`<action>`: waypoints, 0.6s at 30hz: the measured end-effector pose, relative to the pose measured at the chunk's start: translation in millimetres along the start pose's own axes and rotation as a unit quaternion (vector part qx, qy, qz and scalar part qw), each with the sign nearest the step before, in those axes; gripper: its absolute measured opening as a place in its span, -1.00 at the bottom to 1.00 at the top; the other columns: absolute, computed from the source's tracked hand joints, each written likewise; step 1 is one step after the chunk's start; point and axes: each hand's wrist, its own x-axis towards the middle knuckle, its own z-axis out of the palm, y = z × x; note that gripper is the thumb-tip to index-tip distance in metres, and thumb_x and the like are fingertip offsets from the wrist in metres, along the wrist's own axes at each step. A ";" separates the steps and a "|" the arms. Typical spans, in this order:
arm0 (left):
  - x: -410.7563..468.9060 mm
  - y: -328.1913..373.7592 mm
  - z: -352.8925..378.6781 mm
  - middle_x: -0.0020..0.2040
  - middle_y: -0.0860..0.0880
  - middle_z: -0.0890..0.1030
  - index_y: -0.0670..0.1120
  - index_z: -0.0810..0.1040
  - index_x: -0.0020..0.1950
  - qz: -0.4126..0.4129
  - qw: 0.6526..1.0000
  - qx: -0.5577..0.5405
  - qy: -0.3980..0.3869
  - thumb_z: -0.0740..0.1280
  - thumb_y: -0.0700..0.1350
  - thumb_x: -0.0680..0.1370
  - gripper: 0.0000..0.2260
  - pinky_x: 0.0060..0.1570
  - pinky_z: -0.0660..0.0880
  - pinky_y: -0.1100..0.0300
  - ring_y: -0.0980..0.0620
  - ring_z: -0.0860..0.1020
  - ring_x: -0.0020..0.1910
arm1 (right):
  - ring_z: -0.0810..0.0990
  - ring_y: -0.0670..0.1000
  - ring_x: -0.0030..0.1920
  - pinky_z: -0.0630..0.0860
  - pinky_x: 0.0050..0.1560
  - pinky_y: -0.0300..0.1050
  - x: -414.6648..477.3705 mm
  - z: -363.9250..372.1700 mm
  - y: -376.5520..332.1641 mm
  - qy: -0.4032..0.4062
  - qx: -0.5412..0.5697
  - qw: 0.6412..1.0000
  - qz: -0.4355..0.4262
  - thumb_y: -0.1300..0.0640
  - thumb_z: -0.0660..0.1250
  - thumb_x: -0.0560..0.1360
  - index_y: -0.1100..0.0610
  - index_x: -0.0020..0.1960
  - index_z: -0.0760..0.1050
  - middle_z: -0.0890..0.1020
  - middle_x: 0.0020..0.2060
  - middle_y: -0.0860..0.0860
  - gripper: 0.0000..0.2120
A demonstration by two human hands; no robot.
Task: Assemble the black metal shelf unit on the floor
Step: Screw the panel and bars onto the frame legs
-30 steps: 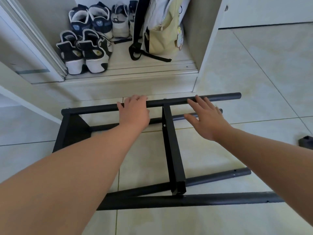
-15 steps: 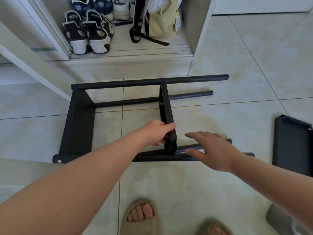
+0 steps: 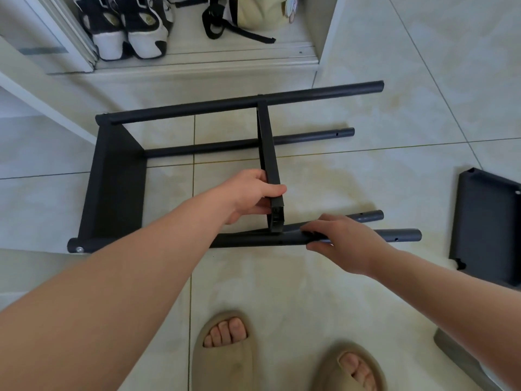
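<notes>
Right hand (image 3: 348, 245) now on tube (image 3: 406, 236)

Seeing black-and-white sneakers (image 3: 132, 32) parked on the white closet ledge (image 3: 211, 56) top left, heels this way. Right of them, spotting a pale yellow bag (image 3: 259, 12) with black straps (image 3: 239, 33) down on the ledge. Noting glossy beige floor tiles (image 3: 394, 170) with thin grout lines everywhere below. Also seeing two tan open-toe slides (image 3: 222, 362) at bottom centre with bare toes showing, plus a blurred grey object (image 3: 462, 359) at lower right, can't identify
</notes>
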 end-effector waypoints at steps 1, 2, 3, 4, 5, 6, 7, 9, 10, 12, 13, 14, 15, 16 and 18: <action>0.6 -0.2 -0.7 -0.03 -0.13 0.68 -0.11 0.52 0.01 0.002 1.000 0.000 0.002 0.43 -0.21 0.55 -0.89 -0.08 0.64 0.14 -0.04 0.68 -0.11 | 0.49 0.00 0.01 0.39 -0.10 -0.10 0.2 0.4 0.0 0.002 -0.001 1.000 -0.003 -0.05 0.29 0.63 -0.10 0.34 0.50 0.50 0.02 -0.08 -0.71; 1.2 -0.8 -0.5 -0.02 -0.13 0.68 -0.12 0.52 0.02 0.004 1.000 0.000 0.003 0.43 -0.21 0.55 -0.88 -0.08 0.64 0.15 -0.04 0.68 -0.10 | 0.47 0.00 0.00 0.38 -0.09 -0.09 -0.1 0.8 -0.3 0.003 -0.004 1.000 -0.006 -0.05 0.29 0.63 -0.10 0.36 0.49 0.48 0.02 -0.08 -0.69; 1.8 -1.8 0.5 -0.03 -0.13 0.68 -0.12 0.52 0.04 0.006 1.000 -0.003 0.001 0.43 -0.21 0.55 -0.87 -0.10 0.64 0.16 -0.03 0.68 -0.11 | 0.45 -0.01 -0.01 0.36 -0.10 -0.10 -0.4 0.9 -1.0 0.004 -0.007 1.000 -0.007 -0.04 0.30 0.63 -0.10 0.36 0.49 0.46 0.01 -0.09 -0.69; 2.2 -3.1 1.8 -0.04 -0.12 0.68 -0.13 0.51 0.05 0.008 1.000 -0.008 -0.002 0.43 -0.21 0.55 -0.86 -0.12 0.64 0.17 -0.02 0.68 -0.13 | 0.45 -0.01 -0.02 0.35 -0.11 -0.11 -1.2 0.7 -1.6 0.006 -0.006 1.000 -0.007 -0.04 0.29 0.63 -0.09 0.36 0.49 0.44 -0.01 -0.10 -0.70; 2.8 -4.1 3.3 -0.07 -0.10 0.68 -0.13 0.51 0.05 0.010 1.000 -0.014 -0.004 0.43 -0.21 0.55 -0.86 -0.14 0.64 0.18 0.00 0.69 -0.15 | 0.47 0.00 -0.04 0.34 -0.14 -0.12 -2.4 0.2 -2.2 0.009 -0.003 1.000 -0.007 -0.04 0.29 0.63 -0.09 0.34 0.50 0.44 -0.01 -0.11 -0.71; 3.5 -4.8 4.4 -0.10 -0.08 0.68 -0.13 0.51 0.05 0.011 1.000 -0.017 -0.005 0.44 -0.21 0.54 -0.85 -0.15 0.64 0.19 0.01 0.69 -0.17 | 0.50 0.01 -0.06 0.34 -0.16 -0.12 -4.1 -0.5 -2.9 0.013 0.000 1.000 -0.007 -0.04 0.29 0.64 -0.08 0.33 0.51 0.44 -0.02 -0.12 -0.72; 4.4 -4.9 5.1 -0.12 -0.07 0.69 -0.13 0.51 0.06 0.012 1.000 -0.019 -0.005 0.44 -0.21 0.54 -0.84 -0.16 0.64 0.19 0.02 0.70 -0.18 | 0.52 0.02 -0.07 0.36 -0.17 -0.12 -5.9 -1.7 -3.5 0.017 0.003 1.000 -0.008 -0.04 0.28 0.64 -0.08 0.32 0.51 0.44 -0.01 -0.12 -0.73; 5.0 -4.0 4.6 -0.14 -0.05 0.70 -0.13 0.52 0.07 0.010 1.000 -0.023 -0.007 0.45 -0.20 0.53 -0.83 -0.19 0.64 0.21 0.02 0.70 -0.18 | 0.54 0.01 -0.11 0.38 -0.18 -0.11 -8.8 -6.0 -5.1 0.029 0.004 0.999 -0.012 -0.06 0.28 0.64 -0.09 0.29 0.52 0.45 0.00 -0.13 -0.75; 5.0 -3.6 4.0 -0.15 -0.05 0.70 -0.13 0.52 0.07 0.007 1.000 -0.025 -0.009 0.45 -0.20 0.53 -0.83 -0.20 0.64 0.21 0.02 0.71 -0.18 | 0.53 0.00 -0.13 0.38 -0.17 -0.11 -10.1 -9.0 -6.1 0.038 0.002 0.999 -0.015 -0.07 0.27 0.63 -0.09 0.28 0.52 0.45 -0.01 -0.14 -0.76; 4.7 -3.2 3.5 -0.14 -0.06 0.71 -0.13 0.52 0.07 0.004 1.000 -0.023 -0.011 0.46 -0.20 0.53 -0.82 -0.19 0.64 0.20 0.01 0.71 -0.16 | 0.49 -0.02 -0.15 0.34 -0.13 -0.11 -11.1 -16.4 -8.7 0.061 -0.010 0.998 -0.024 -0.09 0.26 0.63 -0.12 0.25 0.53 0.45 -0.02 -0.15 -0.77; 4.6 -3.1 3.2 -0.12 -0.07 0.72 -0.13 0.52 0.08 0.004 1.000 -0.021 -0.010 0.46 -0.20 0.53 -0.81 -0.17 0.64 0.19 0.00 0.71 -0.15 | 0.46 -0.04 -0.16 0.30 -0.09 -0.11 -10.8 -20.5 -10.2 0.075 -0.021 0.996 -0.030 -0.09 0.25 0.63 -0.13 0.25 0.53 0.45 -0.03 -0.14 -0.78; 4.8 -2.9 2.8 -0.09 -0.09 0.72 -0.13 0.52 0.07 0.003 1.000 -0.019 -0.007 0.46 -0.19 0.52 -0.81 -0.14 0.65 0.17 -0.02 0.71 -0.13 | 0.43 -0.06 -0.17 0.29 -0.05 -0.11 -10.0 -24.3 -11.8 0.087 -0.031 0.995 -0.036 -0.10 0.23 0.63 -0.14 0.24 0.53 0.46 -0.03 -0.14 -0.78; 5.2 -2.5 2.1 -0.05 -0.10 0.72 -0.13 0.52 0.07 0.002 1.000 -0.018 -0.005 0.47 -0.19 0.52 -0.81 -0.11 0.65 0.15 -0.03 0.71 -0.11 | 0.41 -0.07 -0.19 0.29 -0.02 -0.10 -9.1 -27.6 -13.4 0.095 -0.038 0.994 -0.040 -0.10 0.22 0.64 -0.14 0.24 0.53 0.46 -0.03 -0.14 -0.78; 5.7 -1.5 1.3 -0.02 -0.12 0.72 -0.13 0.52 0.06 0.002 1.000 -0.017 -0.004 0.47 -0.19 0.52 -0.82 -0.08 0.65 0.14 -0.04 0.71 -0.08 | 0.39 -0.08 -0.20 0.32 0.02 -0.09 -7.8 -30.2 -14.8 0.100 -0.043 0.993 -0.041 -0.09 0.21 0.64 -0.14 0.24 0.53 0.46 -0.03 -0.13 -0.78; 6.5 1.0 -0.1 0.01 -0.14 0.71 -0.14 0.53 0.08 0.002 1.000 -0.012 -0.003 0.47 -0.19 0.53 -0.81 -0.08 0.66 0.14 -0.06 0.71 -0.06 | 0.39 -0.07 -0.18 0.36 0.10 -0.06 -6.2 -33.0 -16.6 0.105 -0.048 0.993 -0.039 -0.09 0.21 0.65 -0.14 0.25 0.53 0.46 -0.03 -0.13 -0.77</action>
